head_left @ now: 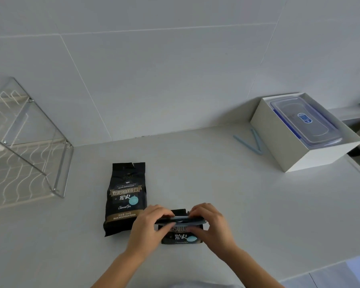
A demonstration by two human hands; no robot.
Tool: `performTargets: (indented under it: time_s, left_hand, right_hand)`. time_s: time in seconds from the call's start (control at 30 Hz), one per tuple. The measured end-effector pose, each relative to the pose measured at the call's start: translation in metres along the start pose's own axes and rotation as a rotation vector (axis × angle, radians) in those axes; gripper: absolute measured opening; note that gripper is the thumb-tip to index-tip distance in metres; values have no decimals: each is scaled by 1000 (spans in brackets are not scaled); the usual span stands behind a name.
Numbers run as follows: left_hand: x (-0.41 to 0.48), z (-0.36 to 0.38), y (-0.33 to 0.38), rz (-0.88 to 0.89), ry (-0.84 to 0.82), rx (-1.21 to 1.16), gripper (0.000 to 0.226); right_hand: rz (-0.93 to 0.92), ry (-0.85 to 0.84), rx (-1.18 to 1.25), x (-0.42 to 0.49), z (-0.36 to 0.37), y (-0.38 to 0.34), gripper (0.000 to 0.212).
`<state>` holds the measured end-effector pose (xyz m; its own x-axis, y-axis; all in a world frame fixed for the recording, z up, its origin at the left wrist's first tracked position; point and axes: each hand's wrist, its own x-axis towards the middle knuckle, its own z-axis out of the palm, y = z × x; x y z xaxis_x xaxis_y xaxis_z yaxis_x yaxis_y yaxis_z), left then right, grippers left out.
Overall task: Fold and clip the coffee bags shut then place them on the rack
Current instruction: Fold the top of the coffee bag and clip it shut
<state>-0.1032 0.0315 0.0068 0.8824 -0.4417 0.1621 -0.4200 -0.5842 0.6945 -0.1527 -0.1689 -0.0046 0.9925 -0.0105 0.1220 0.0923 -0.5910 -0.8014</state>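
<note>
Two black coffee bags are on the white counter. One coffee bag (125, 197) lies flat with its torn top open, left of my hands. The second coffee bag (181, 235) stands near the front, its top folded over. A pale blue sealing clip (182, 220) lies across that fold. My left hand (149, 223) pinches the clip's left end and the bag. My right hand (210, 222) presses the clip's right end. Another blue clip (252, 142) lies open in a V shape at the back right. The metal wire rack (27, 146) stands at the left.
A white box (295, 150) holding a clear plastic container with a blue-edged lid (306, 121) sits at the back right against the tiled wall. The counter's right edge drops off past the box.
</note>
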Motion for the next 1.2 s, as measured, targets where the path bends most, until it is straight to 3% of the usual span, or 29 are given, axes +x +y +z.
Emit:
performTargets:
  time_s: [0.13,0.37,0.47,0.57,0.7,0.77,0.9,1.03,1.13,1.2]
  left_hand:
    - [5,16,6,27,17,8,17]
    - [4,21,-2,54,67,42,17]
    - [-6,24,-2,34,78,33,18]
    - [-15,28,-2,-33,128,3,24]
    - [-18,25,-2,-21,157,-17,15]
    - [-17,26,-2,-49,153,-21,24]
    - [-18,26,0,-70,121,-75,49]
    - [-23,26,6,-115,105,-170,61]
    - [-20,23,7,-124,59,-189,69]
    - [-19,21,4,-122,14,-186,75]
  right_hand:
    - [-142,-18,-231,11,4,-13,17]
    - [-155,-20,-350,18,4,-18,8]
    - [-148,19,-311,10,8,-18,15]
    - [-28,83,-112,2,17,-23,5]
    - [105,83,26,0,25,-23,13]
    - [152,69,78,0,22,-21,13]
    - [156,-47,61,0,10,-17,10]
    - [25,-122,-66,2,-2,-19,22]
    - [43,-239,-211,6,-13,-17,41]
    - [62,-328,-298,6,-14,-17,38]
